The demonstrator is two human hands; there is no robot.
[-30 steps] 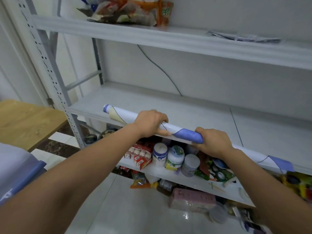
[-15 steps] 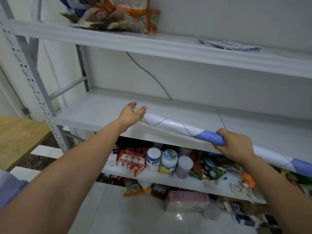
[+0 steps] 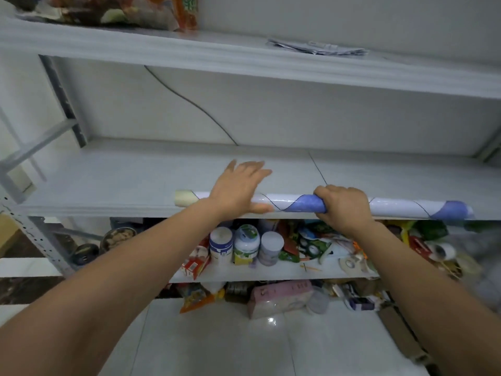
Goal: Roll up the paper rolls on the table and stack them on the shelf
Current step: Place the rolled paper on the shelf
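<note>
Lighting: soft, even, moderately bright, with a cool grey cast. Shadows: diffuse only, deepest beneath the upper shelf (image 3: 244,59) and around the lower shelf (image 3: 271,275). Glare: one small spot on the floor (image 3: 271,335) at 6 o'clock, and a faint sheen on the paper roll (image 3: 295,205). Distortion: shelf edges bow toward 3 and 9 o'clock. Blur: the fingers of the left hand (image 3: 238,187) are slightly smeared, and there is heavy smear at 4 o'clock.

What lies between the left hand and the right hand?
Only an uncovered stretch of the paper roll, white with a blue patch; the head view shows it.
</note>
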